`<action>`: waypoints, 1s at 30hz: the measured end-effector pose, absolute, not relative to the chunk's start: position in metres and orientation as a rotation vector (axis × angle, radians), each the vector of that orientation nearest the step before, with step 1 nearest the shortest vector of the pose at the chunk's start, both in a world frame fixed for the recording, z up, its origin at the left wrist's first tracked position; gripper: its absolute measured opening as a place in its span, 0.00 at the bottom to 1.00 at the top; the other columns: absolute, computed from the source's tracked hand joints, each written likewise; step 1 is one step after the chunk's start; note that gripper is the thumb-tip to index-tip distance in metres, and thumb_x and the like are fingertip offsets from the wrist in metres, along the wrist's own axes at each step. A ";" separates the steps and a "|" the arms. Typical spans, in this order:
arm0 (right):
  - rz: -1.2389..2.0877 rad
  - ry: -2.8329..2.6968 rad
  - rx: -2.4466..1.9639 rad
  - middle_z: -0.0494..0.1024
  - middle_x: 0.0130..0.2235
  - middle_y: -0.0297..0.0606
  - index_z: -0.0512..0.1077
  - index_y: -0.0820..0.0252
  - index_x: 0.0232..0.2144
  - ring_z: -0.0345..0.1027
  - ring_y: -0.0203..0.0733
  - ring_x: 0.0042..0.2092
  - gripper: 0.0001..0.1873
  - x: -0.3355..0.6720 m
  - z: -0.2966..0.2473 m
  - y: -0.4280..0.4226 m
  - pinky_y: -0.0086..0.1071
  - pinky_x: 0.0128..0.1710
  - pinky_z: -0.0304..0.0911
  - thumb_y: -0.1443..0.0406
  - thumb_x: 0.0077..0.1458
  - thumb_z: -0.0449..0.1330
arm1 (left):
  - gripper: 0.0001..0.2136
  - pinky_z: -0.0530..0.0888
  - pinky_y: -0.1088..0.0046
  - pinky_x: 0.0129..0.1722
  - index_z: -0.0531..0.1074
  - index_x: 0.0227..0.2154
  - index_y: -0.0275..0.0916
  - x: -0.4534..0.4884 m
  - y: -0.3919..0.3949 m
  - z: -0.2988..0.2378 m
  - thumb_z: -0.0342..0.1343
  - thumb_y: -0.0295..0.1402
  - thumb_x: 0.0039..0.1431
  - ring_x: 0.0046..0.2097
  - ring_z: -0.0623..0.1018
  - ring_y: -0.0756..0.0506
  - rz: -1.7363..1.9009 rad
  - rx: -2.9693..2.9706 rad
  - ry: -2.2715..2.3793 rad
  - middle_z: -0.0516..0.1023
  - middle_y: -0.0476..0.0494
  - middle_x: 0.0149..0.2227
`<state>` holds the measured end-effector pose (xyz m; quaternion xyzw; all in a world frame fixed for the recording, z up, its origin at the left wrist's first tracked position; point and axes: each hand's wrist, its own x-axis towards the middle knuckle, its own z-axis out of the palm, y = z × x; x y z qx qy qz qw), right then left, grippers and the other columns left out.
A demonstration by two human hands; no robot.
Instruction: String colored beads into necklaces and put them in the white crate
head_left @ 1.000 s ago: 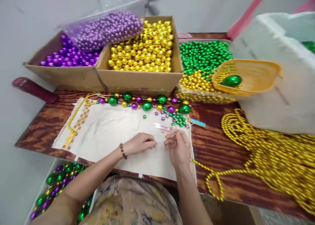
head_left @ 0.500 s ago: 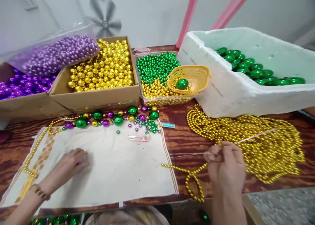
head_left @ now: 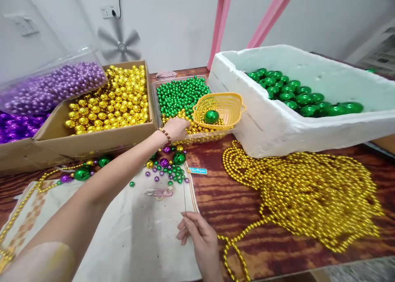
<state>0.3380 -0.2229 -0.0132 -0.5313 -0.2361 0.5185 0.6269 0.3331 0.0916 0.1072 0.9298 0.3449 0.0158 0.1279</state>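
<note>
My left hand reaches across to the clear tray, at the small gold beads in its near part; its fingertips are hidden. Low over the white cloth, my right hand pinches a thin, upright needle. Beyond the needle's tip lie loose small green beads and a few purple ones. My left forearm partly covers a strand of large green balls with purple and gold ones. Pink-handled scissors rest on the cloth.
Gold bead chains are heaped at right, before a white foam box of green balls. A yellow basket sits in the tray. At left stand a cardboard box of gold balls and a bag of purple beads.
My left hand has gone from the cloth up and right to the bead tray. My right hand has moved left from the gold chains to the cloth's edge. The view has shifted.
</note>
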 end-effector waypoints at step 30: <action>0.913 -0.794 -1.288 0.72 0.23 0.31 0.79 0.60 0.46 0.64 0.30 0.20 0.14 0.335 0.009 -0.215 0.24 0.21 0.63 0.60 0.64 0.57 | 0.06 0.78 0.67 0.45 0.77 0.38 0.33 0.244 -0.021 0.106 0.62 0.30 0.60 0.36 0.82 0.46 0.540 0.755 0.664 0.81 0.42 0.33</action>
